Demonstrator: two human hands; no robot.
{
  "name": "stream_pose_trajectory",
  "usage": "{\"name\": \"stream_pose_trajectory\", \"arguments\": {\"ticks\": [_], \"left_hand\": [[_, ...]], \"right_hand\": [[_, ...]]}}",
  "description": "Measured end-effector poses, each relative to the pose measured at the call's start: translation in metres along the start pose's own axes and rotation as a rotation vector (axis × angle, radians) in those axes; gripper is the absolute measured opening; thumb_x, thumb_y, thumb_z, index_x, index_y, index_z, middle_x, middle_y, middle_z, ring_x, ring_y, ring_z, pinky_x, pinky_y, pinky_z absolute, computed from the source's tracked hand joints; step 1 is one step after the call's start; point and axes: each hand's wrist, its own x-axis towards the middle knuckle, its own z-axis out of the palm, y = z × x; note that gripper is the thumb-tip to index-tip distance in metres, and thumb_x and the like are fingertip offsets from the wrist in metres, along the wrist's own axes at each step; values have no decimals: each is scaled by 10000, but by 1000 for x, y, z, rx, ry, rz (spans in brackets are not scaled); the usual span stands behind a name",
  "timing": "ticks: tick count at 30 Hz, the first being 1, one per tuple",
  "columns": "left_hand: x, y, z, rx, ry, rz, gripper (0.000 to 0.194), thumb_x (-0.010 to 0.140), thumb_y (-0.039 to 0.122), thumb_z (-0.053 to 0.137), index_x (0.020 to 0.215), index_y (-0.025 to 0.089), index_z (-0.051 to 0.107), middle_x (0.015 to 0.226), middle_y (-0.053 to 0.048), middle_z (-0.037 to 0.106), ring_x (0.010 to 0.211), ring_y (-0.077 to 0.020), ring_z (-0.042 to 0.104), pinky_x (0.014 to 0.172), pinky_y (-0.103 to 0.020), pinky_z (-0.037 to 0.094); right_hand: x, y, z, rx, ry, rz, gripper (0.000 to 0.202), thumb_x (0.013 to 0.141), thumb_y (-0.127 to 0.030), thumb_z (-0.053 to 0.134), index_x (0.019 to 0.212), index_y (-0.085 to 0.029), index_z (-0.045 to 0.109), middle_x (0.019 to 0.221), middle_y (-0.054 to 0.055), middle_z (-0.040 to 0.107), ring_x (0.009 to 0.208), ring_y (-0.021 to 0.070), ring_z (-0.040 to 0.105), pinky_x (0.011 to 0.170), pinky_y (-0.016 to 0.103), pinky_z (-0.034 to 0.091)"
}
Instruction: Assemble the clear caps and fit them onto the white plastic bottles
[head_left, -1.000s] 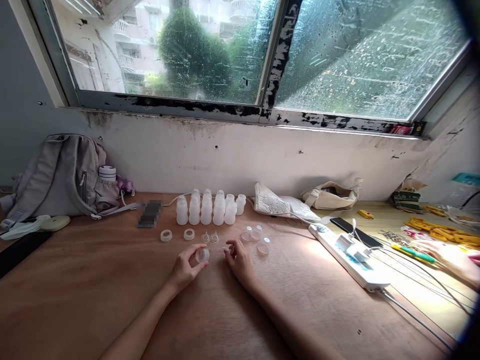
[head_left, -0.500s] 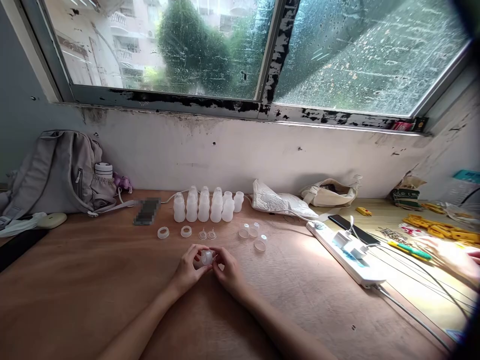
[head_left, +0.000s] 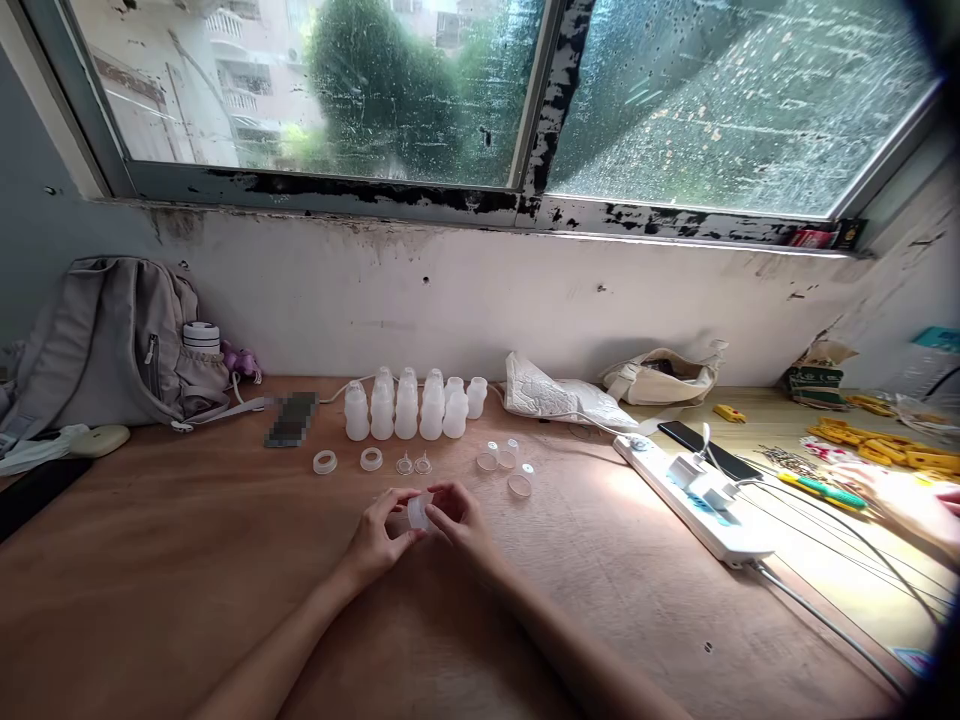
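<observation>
Translucent plastic cap [head_left: 418,512] is held up between the two hands above the near middle of the brown wooden table [head_left: 172,590]. It is grasped from its left side by the left hand [head_left: 382,532], with thumb and fingers curled around it. Its right side is gripped by the right hand [head_left: 461,528], whose thumb is pressed to the cap; whether anything smaller is pinched beneath those fingers cannot be told.

Beyond the hands, two small clear teats [head_left: 405,464] are set side by side on the tabletop. To their left, two white screw rings [head_left: 324,462] are laid flat, apart from each other. To the right of the teats, three clear domed covers [head_left: 520,482] are grouped loosely. Behind these parts, frosted bottles [head_left: 406,410] are stood upright in close rows.

A silver padded pouch [head_left: 562,395] is placed to the right of the bottles, near the wall, with a cream fabric bag [head_left: 660,380] beside it. In front of the bag, chargers are seen plugged into a white power strip [head_left: 697,505]. At the left, a grey backpack [head_left: 127,340] is propped against the wall.
</observation>
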Motion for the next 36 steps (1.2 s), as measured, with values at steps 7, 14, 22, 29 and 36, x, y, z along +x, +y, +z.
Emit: {"name": "stream_pose_trajectory", "arguments": {"ticks": [7,14,22,29,36], "left_hand": [[-2,6,1,-23,-29,-26,361,691,240,606,1037,204,508,1040,-64,586,935,-197,561,829,-330,448],[-1,6,7,-97,-43,-138,257,782,311,487,998,174,519,917,-62,607,746,-151,593,651,-253,485],[0,-3,8,-8,2,-200,143,765,300,473,806,175,531,722,-26,614,631,-142,586,573,-237,466],[-4,3,7,221,-17,-121,55,738,256,486,761,207,488,602,21,562,550,-129,544,541,-227,420],[-5,5,11,19,95,-223,140,787,328,450,854,206,462,777,-14,609,573,-127,605,528,-225,474]], "right_hand": [[3,3,-4,242,-185,318,340,709,-423,572,882,-132,545,700,13,575,485,88,524,445,220,429],[4,-2,-5,163,-119,274,356,650,-431,629,824,-124,583,630,-6,589,424,75,502,396,203,416],[-3,-5,3,2,-171,219,261,689,-350,609,834,-134,600,646,4,587,543,105,529,498,229,460],[-7,-5,4,-259,-131,31,76,706,-158,544,741,-157,612,643,-4,570,571,93,480,540,208,428],[-8,1,8,-47,-98,207,208,747,-344,538,850,-164,525,661,-3,564,516,110,540,425,223,478]]}}
